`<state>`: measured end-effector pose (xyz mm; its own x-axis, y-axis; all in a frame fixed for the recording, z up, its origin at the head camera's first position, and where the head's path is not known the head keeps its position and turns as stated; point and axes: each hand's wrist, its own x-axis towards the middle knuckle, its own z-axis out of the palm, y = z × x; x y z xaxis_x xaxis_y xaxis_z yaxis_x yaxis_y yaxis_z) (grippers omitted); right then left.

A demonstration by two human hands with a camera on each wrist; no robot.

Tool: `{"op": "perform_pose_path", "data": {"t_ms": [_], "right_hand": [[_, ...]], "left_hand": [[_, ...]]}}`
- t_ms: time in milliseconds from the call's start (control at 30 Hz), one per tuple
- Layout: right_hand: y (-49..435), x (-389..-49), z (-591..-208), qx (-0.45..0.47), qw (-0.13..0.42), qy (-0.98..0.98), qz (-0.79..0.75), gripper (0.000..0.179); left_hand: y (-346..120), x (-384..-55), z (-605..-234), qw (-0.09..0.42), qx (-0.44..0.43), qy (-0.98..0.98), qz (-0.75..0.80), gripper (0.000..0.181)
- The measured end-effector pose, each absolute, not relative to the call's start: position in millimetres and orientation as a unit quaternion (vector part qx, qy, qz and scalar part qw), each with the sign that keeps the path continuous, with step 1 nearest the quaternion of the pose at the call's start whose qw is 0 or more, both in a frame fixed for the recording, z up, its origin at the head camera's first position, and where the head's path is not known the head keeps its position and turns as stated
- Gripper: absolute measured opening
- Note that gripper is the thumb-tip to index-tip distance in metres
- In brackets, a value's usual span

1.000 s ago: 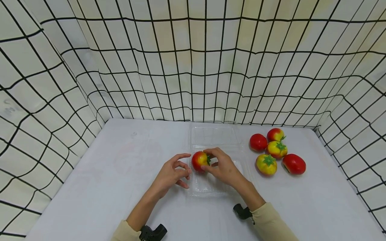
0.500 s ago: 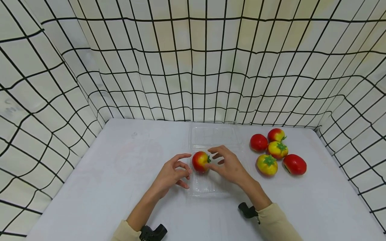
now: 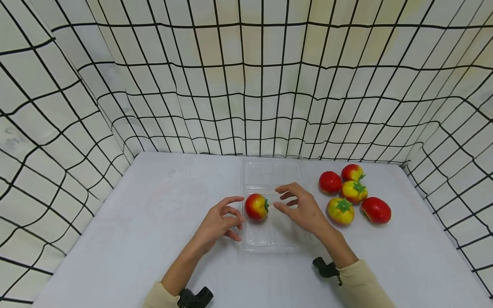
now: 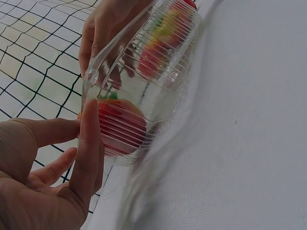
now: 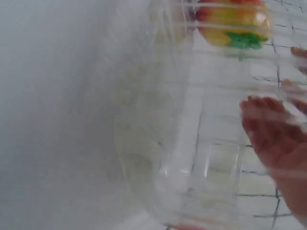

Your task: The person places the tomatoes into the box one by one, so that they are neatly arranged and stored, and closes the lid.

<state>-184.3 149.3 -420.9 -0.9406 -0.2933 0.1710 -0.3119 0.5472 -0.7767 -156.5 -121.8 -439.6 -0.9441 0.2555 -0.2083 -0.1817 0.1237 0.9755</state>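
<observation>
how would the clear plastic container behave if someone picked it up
The clear plastic container looks thin-walled, so it is probably light and would likely flex under a squeeze. Its ribbed side, visible in the left wrist view, may add some stiffness. The red-and-yellow fruit inside sits toward its left side, so it might dip that way when lifted.

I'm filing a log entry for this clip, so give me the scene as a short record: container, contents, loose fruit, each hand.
Container: clear plastic container, open, lid behind it
Contents: one red-and-yellow fruit, at the left side
Loose fruit: five fruits, red to yellow, right of the container
Left hand: at the container's left edge
Right hand: above the container, apart from the fruit inside
</observation>
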Motion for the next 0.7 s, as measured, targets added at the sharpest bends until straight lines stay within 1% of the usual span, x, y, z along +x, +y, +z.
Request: {"op": "perform_pose_path", "data": {"t_ms": [233, 533, 700], "right_hand": [[158.0, -185.4, -422.8, 0.171, 0.028, -0.877, 0.448, 0.039], [170.1, -187.2, -421.2, 0.149, 0.030, -0.882, 0.447, 0.040], [179.4, -185.3, -423.1, 0.143, 0.044, -0.884, 0.443, 0.039]], "left_hand": [[-122.6, -156.7, -440.3, 0.167, 0.025, 0.730, 0.662, 0.059], [-123.4, -156.5, -439.2, 0.166, 0.029, 0.732, 0.661, 0.059], [-124.1, -157.3, -439.7, 0.167, 0.031, 0.732, 0.659, 0.059]]}}
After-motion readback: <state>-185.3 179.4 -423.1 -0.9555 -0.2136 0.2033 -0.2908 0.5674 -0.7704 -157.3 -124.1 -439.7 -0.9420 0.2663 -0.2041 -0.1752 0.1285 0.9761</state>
